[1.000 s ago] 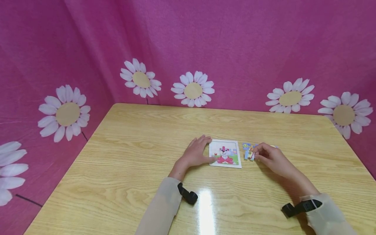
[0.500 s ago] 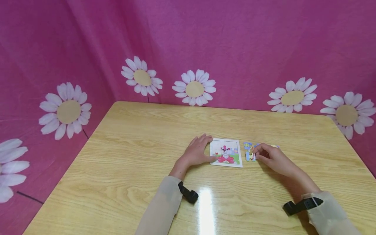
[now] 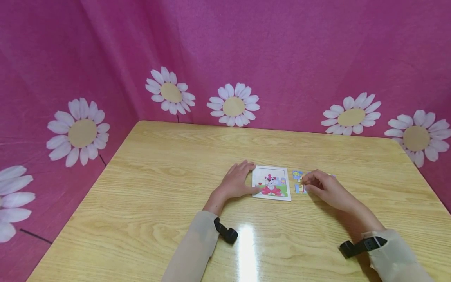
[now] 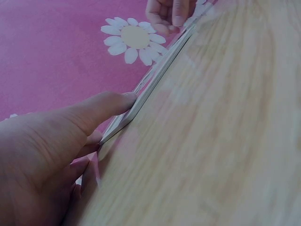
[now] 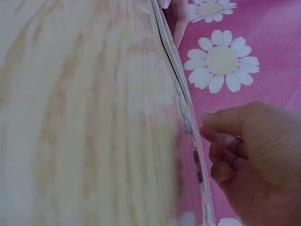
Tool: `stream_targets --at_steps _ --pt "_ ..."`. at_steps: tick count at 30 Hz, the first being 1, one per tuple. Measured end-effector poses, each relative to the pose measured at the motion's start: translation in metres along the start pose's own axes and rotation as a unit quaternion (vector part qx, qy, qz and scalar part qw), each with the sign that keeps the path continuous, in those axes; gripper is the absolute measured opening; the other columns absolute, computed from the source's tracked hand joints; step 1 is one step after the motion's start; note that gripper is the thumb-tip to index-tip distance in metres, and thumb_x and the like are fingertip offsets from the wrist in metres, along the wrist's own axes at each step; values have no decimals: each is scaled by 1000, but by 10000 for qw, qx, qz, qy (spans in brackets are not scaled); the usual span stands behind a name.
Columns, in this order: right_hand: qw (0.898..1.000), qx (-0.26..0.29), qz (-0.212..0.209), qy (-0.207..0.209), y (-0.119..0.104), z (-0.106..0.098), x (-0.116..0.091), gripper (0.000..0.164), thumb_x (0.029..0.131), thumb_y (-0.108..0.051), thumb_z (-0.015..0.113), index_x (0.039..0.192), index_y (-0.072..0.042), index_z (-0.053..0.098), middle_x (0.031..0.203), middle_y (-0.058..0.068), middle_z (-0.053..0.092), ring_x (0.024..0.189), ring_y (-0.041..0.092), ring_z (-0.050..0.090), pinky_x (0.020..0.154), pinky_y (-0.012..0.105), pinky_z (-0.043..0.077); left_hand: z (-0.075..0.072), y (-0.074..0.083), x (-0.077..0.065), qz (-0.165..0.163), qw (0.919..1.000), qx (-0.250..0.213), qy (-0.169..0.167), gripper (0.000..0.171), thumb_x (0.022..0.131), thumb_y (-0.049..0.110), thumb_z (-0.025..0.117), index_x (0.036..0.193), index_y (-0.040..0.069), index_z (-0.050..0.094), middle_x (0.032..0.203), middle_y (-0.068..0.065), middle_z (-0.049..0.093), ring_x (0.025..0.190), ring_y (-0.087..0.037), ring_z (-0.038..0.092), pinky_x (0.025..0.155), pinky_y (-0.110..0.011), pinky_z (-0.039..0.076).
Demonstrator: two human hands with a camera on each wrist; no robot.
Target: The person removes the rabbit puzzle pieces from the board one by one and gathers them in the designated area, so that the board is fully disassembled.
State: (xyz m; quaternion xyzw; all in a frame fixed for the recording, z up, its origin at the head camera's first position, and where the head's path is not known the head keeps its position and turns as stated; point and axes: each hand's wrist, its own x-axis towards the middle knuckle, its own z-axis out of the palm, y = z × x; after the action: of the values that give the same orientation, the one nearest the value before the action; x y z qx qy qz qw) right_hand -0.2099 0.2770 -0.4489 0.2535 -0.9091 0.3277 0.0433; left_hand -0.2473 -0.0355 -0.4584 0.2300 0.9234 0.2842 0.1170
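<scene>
A square picture puzzle board (image 3: 289, 192) with a white border lies on the table; a red and white cartoon animal is partly assembled in it. My left hand (image 3: 235, 183) grips its left side, fingers along the upper left edge. In the left wrist view the thumb (image 4: 120, 102) presses on top of the rim. To the right of the board, my right hand (image 3: 329, 190) is low over loose puzzle pieces, thumb and forefinger pinching at a small piece mostly hidden by the fingertips. The right wrist view shows its other fingers (image 5: 223, 162) curled in.
A blue and yellow puzzle piece (image 3: 297, 174) lies near the board's right edge, with another blue piece (image 3: 298, 189) below it. More pieces lie partly hidden behind the right hand. Past the wooden table (image 3: 169, 168) hangs a pink curtain (image 3: 282, 47) with daisies.
My right fingertips have shifted slightly upward, away from the lower blue piece, and the pieces beside them look rearranged. The left hand stays on the board. The head view has shifted slightly.
</scene>
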Motion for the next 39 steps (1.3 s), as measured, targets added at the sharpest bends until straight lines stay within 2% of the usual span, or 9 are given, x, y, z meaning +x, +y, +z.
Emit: stream_targets --at_steps 3,10,18,26,32,39 --pt "10000 -9 10 89 -2 2 4 12 89 1 66 100 -4 64 88 6 66 75 -6 49 61 17 45 -1 0 0 17 10000 -1 3 83 85 49 70 152 16 35 161 0 31 155 -17 14 128 -37 7" --pt "9999 155 -56 -16 -9 14 17 13 88 0 68 100 -4 64 84 1 63 72 -4 49 59 18 45 1 -1 1 18 10000 53 43 81 86 49 69 152 16 35 161 0 32 154 -16 14 128 -38 7" --pt "9978 348 223 -520 -28 26 37 14 90 -6 68 104 -5 65 85 1 61 73 2 48 61 18 44 1 -1 0 -4 10000 53 48 82 85 50 70 151 16 36 160 0 32 154 -17 15 128 -38 8" --pt "9967 181 166 -779 -38 39 55 20 88 -14 72 105 -5 65 86 1 59 76 8 48 65 18 42 0 0 0 25 10000 6 38 81 85 49 70 151 15 36 160 -1 32 154 -17 14 128 -38 7" --pt "9943 130 226 -1038 -40 42 63 27 88 -13 72 110 0 63 85 4 57 73 9 46 63 18 41 0 0 0 12 10000 -5 13 81 85 49 70 151 15 36 160 0 32 154 -16 14 128 -38 7" --pt "9882 357 387 -1436 -41 41 71 28 89 -10 70 110 4 59 82 5 53 70 10 44 61 20 38 0 0 0 -36 10000 -9 -21 82 85 50 70 152 16 35 162 1 30 155 -16 13 128 -37 7"
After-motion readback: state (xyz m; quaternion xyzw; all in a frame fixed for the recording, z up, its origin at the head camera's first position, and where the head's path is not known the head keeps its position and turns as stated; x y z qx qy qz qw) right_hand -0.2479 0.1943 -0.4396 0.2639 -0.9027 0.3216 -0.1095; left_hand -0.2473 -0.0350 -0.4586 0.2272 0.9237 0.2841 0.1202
